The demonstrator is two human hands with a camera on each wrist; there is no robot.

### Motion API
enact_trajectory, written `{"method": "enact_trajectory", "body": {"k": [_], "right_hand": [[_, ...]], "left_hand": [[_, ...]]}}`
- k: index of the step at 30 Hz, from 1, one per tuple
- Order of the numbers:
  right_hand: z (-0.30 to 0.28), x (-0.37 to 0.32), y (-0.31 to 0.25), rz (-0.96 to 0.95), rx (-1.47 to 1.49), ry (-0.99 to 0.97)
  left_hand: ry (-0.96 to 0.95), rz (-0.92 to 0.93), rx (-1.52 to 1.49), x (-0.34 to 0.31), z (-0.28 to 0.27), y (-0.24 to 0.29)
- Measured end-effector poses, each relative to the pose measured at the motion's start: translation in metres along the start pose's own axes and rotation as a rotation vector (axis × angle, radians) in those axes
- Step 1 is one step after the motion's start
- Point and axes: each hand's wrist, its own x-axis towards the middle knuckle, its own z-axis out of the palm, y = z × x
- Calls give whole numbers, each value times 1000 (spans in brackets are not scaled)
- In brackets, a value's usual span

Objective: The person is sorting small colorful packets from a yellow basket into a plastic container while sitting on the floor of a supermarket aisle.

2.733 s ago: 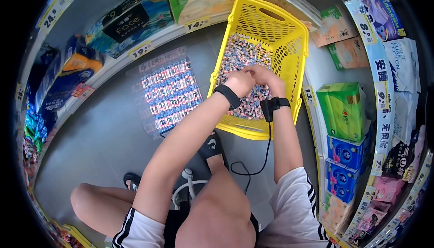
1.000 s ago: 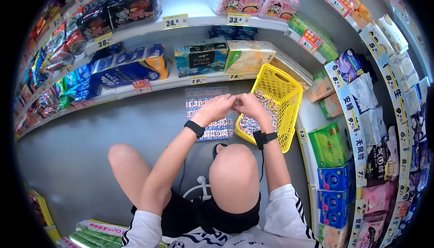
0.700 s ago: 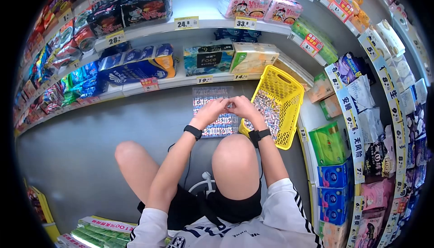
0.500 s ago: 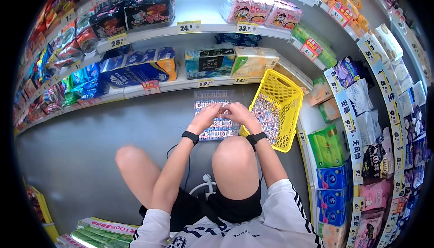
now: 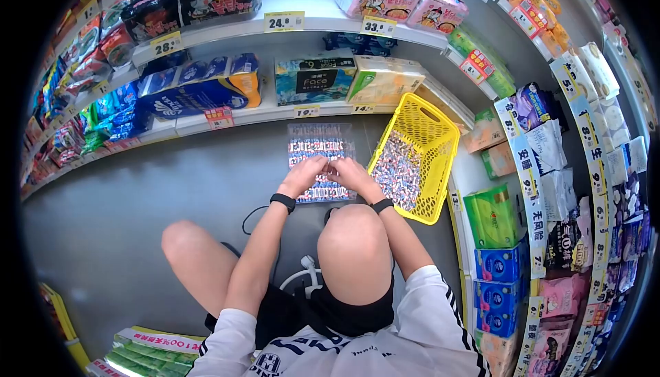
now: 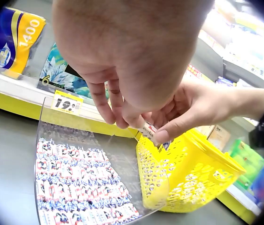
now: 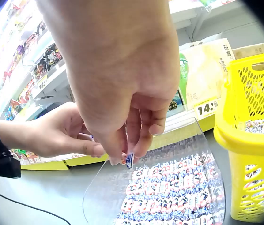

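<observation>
In the head view my left hand (image 5: 304, 175) and right hand (image 5: 350, 174) meet at their fingertips over a clear plastic tray (image 5: 318, 129). Small wrapped candies (image 6: 75, 180) lie in neat rows in it. My right thumb and fingers pinch a wrapped candy (image 7: 130, 161), its blue and white end sticking out. The left fingertips are right at the other end of this candy (image 6: 149, 130); I cannot tell whether they grip anything. To the right stands a yellow basket (image 5: 445, 177), with a loose heap of the same candies (image 5: 399, 170) inside.
Behind the tray runs a low shelf with tissue boxes (image 5: 316, 80) and a blue tissue pack (image 5: 199, 88). Shelves with green (image 5: 493, 215) and blue packs (image 5: 498, 263) stand close to the basket's right. A black cable (image 7: 24, 204) hangs from the left wrist.
Both hands were down in the basket among the loose candies, then came up and moved left over the tray. The head view has lifted to show more shelves.
</observation>
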Motion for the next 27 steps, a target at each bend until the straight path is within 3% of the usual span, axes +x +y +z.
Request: {"method": "enact_trajectory", "body": {"k": [5,7,9,10,14,20,22,27], "right_hand": [[32,15,20,41,-24,-70],[44,23,21,197,-74,-86],[54,28,27,190,-22,-91],[62,30,34,218,-1,-81],[75,33,49,347,32,-84],[95,28,71,450,-105,-160],[96,28,73,570,-106,-278],[122,26,94,575,-147,-388]], "left_hand": [[38,-70,-14,1,-2,0],[17,-131,35,-4,19,-17],[51,12,118,-11,36,-29],[-77,-83,126,-17,40,-31],[-272,-188,169,-24,49,-38],[-402,-231,151,-30,73,-51],[-440,-216,159,-35,93,-61],[-541,-213,187,-45,119,-55]]}}
